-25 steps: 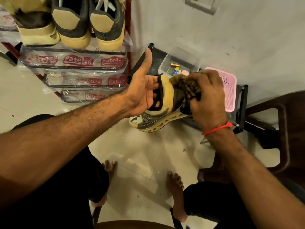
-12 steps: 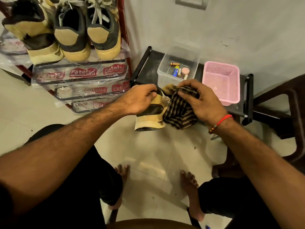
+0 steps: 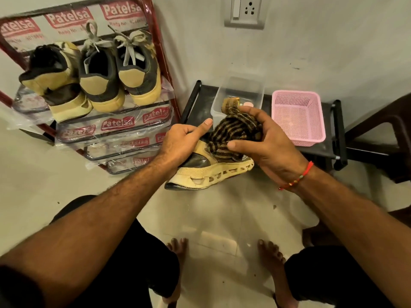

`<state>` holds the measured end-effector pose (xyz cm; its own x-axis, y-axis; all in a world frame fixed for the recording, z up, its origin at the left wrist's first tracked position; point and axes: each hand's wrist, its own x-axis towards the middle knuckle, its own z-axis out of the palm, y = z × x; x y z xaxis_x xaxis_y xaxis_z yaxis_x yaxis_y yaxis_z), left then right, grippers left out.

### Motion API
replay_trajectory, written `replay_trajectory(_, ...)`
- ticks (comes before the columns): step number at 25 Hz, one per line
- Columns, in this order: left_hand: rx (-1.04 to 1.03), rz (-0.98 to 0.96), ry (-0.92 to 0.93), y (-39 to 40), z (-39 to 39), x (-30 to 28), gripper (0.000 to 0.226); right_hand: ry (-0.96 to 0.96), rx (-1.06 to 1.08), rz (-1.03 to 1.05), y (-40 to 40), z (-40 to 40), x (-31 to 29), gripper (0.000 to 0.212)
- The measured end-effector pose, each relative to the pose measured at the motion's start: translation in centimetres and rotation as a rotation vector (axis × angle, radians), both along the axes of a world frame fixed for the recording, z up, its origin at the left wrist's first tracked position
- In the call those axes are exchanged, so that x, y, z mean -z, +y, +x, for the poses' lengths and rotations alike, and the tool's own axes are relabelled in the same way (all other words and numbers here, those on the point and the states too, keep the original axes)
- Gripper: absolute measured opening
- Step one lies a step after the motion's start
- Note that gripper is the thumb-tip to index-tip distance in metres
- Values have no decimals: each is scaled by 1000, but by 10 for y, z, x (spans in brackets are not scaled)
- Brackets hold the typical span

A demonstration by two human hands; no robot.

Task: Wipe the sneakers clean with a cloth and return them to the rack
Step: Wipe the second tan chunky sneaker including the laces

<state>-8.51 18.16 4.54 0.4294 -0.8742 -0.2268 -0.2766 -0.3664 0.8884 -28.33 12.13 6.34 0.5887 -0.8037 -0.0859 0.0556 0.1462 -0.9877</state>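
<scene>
The left hand (image 3: 182,142) holds a tan and dark sneaker (image 3: 209,170) up in the air, with its fingers curled around the heel end and its thumb sticking out straight. The right hand (image 3: 264,143) grips a bunched brown striped cloth (image 3: 235,132) and presses it onto the top of the same sneaker, right beside the left hand. The sole with its row of holes faces the person. Just behind the cloth sits a clear plastic box (image 3: 241,90) with a few small things inside; the cloth hides part of it. To the right of the right hand is a pink basket (image 3: 298,114). Both sit on a low black stand (image 3: 333,134) against the wall. Up and to the left of the left hand is the red rack (image 3: 160,63), still wrapped in plastic with red labels. Three more sneakers (image 3: 100,78) stand on its top shelf with their heels facing out, touching side by side. A brown chair (image 3: 382,134) is far off to the right. Under the hands are the pale floor (image 3: 66,170) and two bare feet (image 3: 270,252). A wall socket (image 3: 244,12) is high above the box.
</scene>
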Motion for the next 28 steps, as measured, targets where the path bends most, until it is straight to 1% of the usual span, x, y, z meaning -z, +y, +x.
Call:
replay_trajectory(1,12,-13,14,-1,-1,1,78,157,-7,-224,3,2,3,73)
replay_trajectory(2,15,-29,29,-1,-1,1,71,275,-16,-445,10,6,8,69)
replay_trajectory(4,8,-46,104,-2,-3,1,52,359,-73,-799,30,14,18,54)
replay_trajectory(6,10,-48,188,-1,-5,0,46,425,-131,-1004,31,15,23,49)
replay_trajectory(7,4,-52,207,-1,-5,2,48,469,-105,-1016,22,12,25,49)
replay_trajectory(9,-20,-63,235,-1,-6,2,49,539,53,-922,3,6,26,49)
replay_trajectory(10,-35,-68,246,-2,-6,2,48,533,83,-887,5,7,25,47)
replay_trajectory(11,-48,-81,258,-3,-5,2,46,494,53,-905,17,12,24,45)
replay_trajectory(13,-48,-101,255,-2,-3,-1,52,408,-137,-1061,50,25,25,42)
replay_trajectory(14,-40,-102,255,-1,-5,0,53,393,-178,-1101,49,25,25,41)
replay_trajectory(15,-35,-104,275,-1,-6,2,50,414,-148,-1091,36,23,24,42)
replay_trajectory(16,-41,-99,316,0,-6,2,48,464,-30,-1040,20,19,24,42)
replay_trajectory(17,-59,-92,351,1,-8,1,46,509,67,-940,9,15,22,43)
replay_trajectory(18,-86,-92,377,0,-8,0,44,514,113,-877,9,13,21,44)
replay_trajectory(19,-104,-92,373,-3,-8,0,45,476,102,-897,19,16,21,43)
replay_trajectory(21,-101,-93,305,-7,-6,0,52,347,-99,-1091,56,28,22,38)
replay_trajectory(22,-83,-97,292,-7,-7,1,54,318,-168,-1141,57,29,23,36)
replay_trajectory(23,-68,-99,324,-6,-8,2,55,334,-160,-1122,43,28,22,36)
replay_trajectory(25,-53,-93,399,-1,-11,6,58,444,53,-945,13,21,22,39)
replay_trajectory(26,-61,-95,416,1,-12,6,58,472,114,-871,9,18,22,41)
replay_trajectory(27,-73,-101,414,1,-13,3,57,448,128,-874,14,18,23,41)
replay_trajectory(28,-87,-115,410,-1,-13,1,54,402,69,-940,30,23,23,40)
